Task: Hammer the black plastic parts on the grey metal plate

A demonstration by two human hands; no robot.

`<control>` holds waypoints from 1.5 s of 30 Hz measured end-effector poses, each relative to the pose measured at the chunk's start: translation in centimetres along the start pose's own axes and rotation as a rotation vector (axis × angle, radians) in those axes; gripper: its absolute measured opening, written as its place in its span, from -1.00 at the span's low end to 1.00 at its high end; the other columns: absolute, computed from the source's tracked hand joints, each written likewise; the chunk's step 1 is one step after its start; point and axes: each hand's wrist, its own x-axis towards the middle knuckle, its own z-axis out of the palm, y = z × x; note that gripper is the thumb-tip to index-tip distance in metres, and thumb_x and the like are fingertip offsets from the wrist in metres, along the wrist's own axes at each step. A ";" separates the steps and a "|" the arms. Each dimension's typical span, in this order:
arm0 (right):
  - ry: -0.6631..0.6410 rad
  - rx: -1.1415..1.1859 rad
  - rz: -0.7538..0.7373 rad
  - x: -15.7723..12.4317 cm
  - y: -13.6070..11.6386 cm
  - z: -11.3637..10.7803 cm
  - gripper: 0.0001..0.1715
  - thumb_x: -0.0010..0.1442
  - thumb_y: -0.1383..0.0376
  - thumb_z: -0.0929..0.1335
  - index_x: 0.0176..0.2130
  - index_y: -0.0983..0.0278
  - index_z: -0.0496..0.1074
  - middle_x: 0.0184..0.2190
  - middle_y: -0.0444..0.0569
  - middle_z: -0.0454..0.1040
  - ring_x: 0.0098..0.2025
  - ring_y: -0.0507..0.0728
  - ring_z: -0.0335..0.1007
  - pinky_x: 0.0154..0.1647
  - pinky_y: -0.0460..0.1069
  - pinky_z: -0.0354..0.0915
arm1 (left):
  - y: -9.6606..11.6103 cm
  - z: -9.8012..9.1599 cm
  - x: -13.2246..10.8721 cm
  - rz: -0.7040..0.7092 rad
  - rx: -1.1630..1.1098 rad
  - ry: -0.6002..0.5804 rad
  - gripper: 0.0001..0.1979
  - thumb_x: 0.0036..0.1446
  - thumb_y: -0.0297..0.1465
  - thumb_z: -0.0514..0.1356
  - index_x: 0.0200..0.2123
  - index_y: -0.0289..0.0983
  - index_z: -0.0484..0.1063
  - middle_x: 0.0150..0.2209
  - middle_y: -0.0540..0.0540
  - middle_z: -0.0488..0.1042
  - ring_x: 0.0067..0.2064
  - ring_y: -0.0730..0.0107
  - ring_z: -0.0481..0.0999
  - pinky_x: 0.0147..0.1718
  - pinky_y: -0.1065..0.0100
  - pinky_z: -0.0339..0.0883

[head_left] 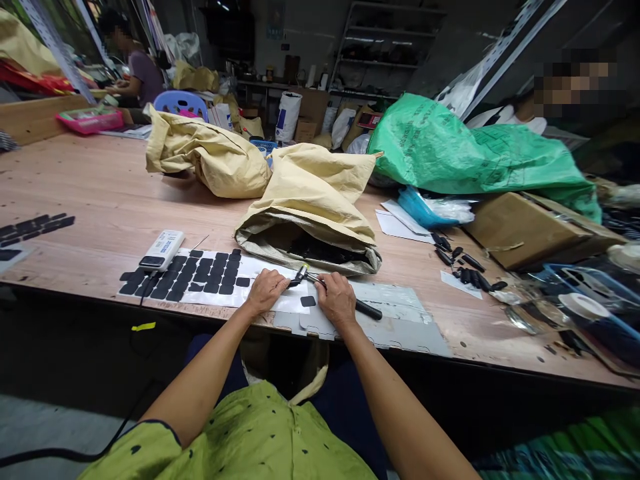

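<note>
At the bench's [100,193] left edge, flat black strips [35,227] lie in a row on the pale wood-grain top. Nearer the front edge, a white rectangular power bank [161,250] rests on the far left corner of a white backing sheet [260,301] covered with rows of matte black rounded pads [200,277]. At the front edge, the left hand [265,290] is closed in a tight pinch on a small dark part [300,275] with a yellowish tip, held just above the sheet. The right hand [337,300], just beside it, is wrapped around a slim tool [367,310]. The tool's long axis runs roughly along the front edge; its thin metal end points left at the part, and its black handle sticks out to the right. Behind the hands, a crumpled tan sack [310,227] gapes open towards them, with black items inside. Under the right hand lies a flat grey plate [400,320]. Further right, loose black pieces [465,267] are scattered beside a brown carton [520,227]. A glossy green bag [475,153] is heaped behind the carton, and clear plastic trays [590,300] sit at the right edge.
</note>
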 end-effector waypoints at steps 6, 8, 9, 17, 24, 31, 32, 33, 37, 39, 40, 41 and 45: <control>-0.012 -0.004 0.013 0.1 0.0 0.0 -0.82 0.25 0.26 0.29 -0.20 0.23 0.46 -0.28 -0.02 0.40 -0.22 0.16 0.21 -0.21 0.01 0.07 | 0.9 -0.6 -0.6 0.038 -0.042 0.052 -0.64 0.32 -0.22 -0.01 -0.41 -0.23 0.45 -0.37 -0.06 0.42 -0.24 0.27 0.30 -0.17 0.23 0.19; -0.008 0.000 0.011 0.1 0.0 0.1 -0.82 0.25 0.26 0.29 -0.19 0.24 0.46 -0.28 -0.02 0.40 -0.22 0.16 0.20 -0.20 0.01 0.07 | 2.2 -1.0 -2.3 0.100 -0.120 0.081 -0.67 0.31 -0.21 0.00 -0.34 -0.24 0.47 -0.33 -0.09 0.45 -0.22 0.27 0.34 -0.15 0.23 0.21; -0.005 0.002 0.011 0.1 0.0 0.1 -0.81 0.25 0.26 0.29 -0.19 0.24 0.46 -0.27 -0.01 0.41 -0.22 0.16 0.20 -0.20 0.01 0.07 | 3.0 -1.1 -3.5 0.140 -0.166 0.072 -0.69 0.30 -0.21 0.01 -0.28 -0.24 0.48 -0.30 -0.10 0.47 -0.21 0.27 0.36 -0.14 0.23 0.23; -0.008 -0.012 0.013 0.2 -0.2 -0.1 -0.84 0.24 0.27 0.30 -0.19 0.24 0.45 -0.26 -0.02 0.40 -0.20 0.15 0.20 -0.19 0.01 0.08 | 2.9 5.5 -13.4 0.086 -0.188 -0.438 -0.72 0.21 -0.14 0.12 -0.17 -0.15 0.50 -0.31 -0.05 0.56 -0.26 0.28 0.52 -0.22 0.31 0.30; 0.013 -0.016 0.004 0.1 -0.2 0.0 -0.85 0.24 0.28 0.30 -0.20 0.23 0.45 -0.27 -0.02 0.40 -0.21 0.15 0.20 -0.20 0.01 0.07 | 1.7 7.2 -13.1 -0.109 -0.006 -0.562 -0.58 0.11 -0.23 0.21 0.05 -0.18 0.45 -0.12 -0.19 0.55 -0.07 0.06 0.53 -0.13 0.20 0.35; 0.007 -0.029 0.005 0.1 -0.2 0.0 -0.84 0.25 0.27 0.29 -0.19 0.23 0.45 -0.26 -0.01 0.41 -0.21 0.16 0.21 -0.20 0.02 0.07 | 6.5 -0.4 -2.5 0.233 -0.255 0.006 -0.72 0.25 -0.19 0.10 -0.25 -0.20 0.54 -0.28 -0.10 0.56 -0.23 0.30 0.49 -0.13 0.29 0.32; 0.004 -0.028 0.005 0.2 -0.2 0.0 -0.84 0.25 0.27 0.29 -0.19 0.23 0.45 -0.27 -0.01 0.41 -0.21 0.16 0.21 -0.21 0.02 0.07 | 6.3 -0.9 -0.1 0.150 -0.227 0.117 -0.72 0.27 -0.22 0.07 -0.23 -0.21 0.53 -0.24 -0.12 0.55 -0.19 0.28 0.48 -0.10 0.27 0.31; 0.001 -0.027 0.004 0.2 -0.1 0.0 -0.84 0.25 0.27 0.29 -0.19 0.23 0.45 -0.27 -0.01 0.40 -0.21 0.16 0.20 -0.21 0.02 0.07 | 5.8 -1.2 2.3 0.055 -0.180 0.200 -0.72 0.29 -0.26 0.03 -0.22 -0.22 0.52 -0.22 -0.13 0.54 -0.17 0.27 0.47 -0.09 0.25 0.31; 0.000 -0.011 0.001 0.2 0.0 0.0 -0.85 0.24 0.27 0.30 -0.20 0.23 0.45 -0.28 -0.02 0.40 -0.22 0.15 0.21 -0.20 0.02 0.08 | 2.9 -1.0 10.0 -0.278 0.081 0.236 -0.76 0.23 -0.30 0.09 -0.19 -0.27 0.50 -0.13 -0.23 0.48 -0.01 0.07 0.39 -0.04 0.15 0.27; 0.001 -0.004 0.002 0.2 0.0 0.0 -0.85 0.25 0.27 0.30 -0.20 0.23 0.45 -0.28 -0.03 0.40 -0.22 0.15 0.21 -0.20 0.02 0.09 | 1.9 -0.5 11.9 -0.339 0.136 0.176 -0.80 0.16 -0.29 0.17 -0.23 -0.28 0.50 -0.13 -0.25 0.48 0.04 0.01 0.36 -0.02 0.13 0.24; 0.001 -0.001 0.004 0.3 0.0 0.0 -0.85 0.25 0.27 0.30 -0.20 0.23 0.45 -0.28 -0.03 0.40 -0.22 0.15 0.21 -0.20 0.02 0.09 | 1.6 -0.3 12.4 -0.343 0.142 0.152 -0.82 0.13 -0.30 0.20 -0.26 -0.27 0.50 -0.15 -0.24 0.49 0.04 0.00 0.36 -0.01 0.13 0.23; 0.001 0.001 0.007 0.3 0.0 -0.1 -0.85 0.25 0.27 0.30 -0.20 0.22 0.45 -0.28 -0.03 0.41 -0.22 0.15 0.22 -0.20 0.02 0.09 | 1.5 -0.1 12.6 -0.340 0.142 0.140 -0.84 0.11 -0.32 0.22 -0.28 -0.27 0.50 -0.17 -0.24 0.50 0.03 0.00 0.36 -0.01 0.13 0.23; -0.005 0.005 0.012 0.3 -0.1 -0.2 -0.85 0.25 0.27 0.30 -0.20 0.22 0.45 -0.27 -0.02 0.41 -0.21 0.16 0.22 -0.20 0.02 0.09 | 1.5 -0.7 11.5 -0.339 0.154 0.157 -0.82 0.19 -0.33 0.16 -0.23 -0.28 0.50 -0.12 -0.27 0.48 0.05 -0.02 0.33 -0.01 0.10 0.21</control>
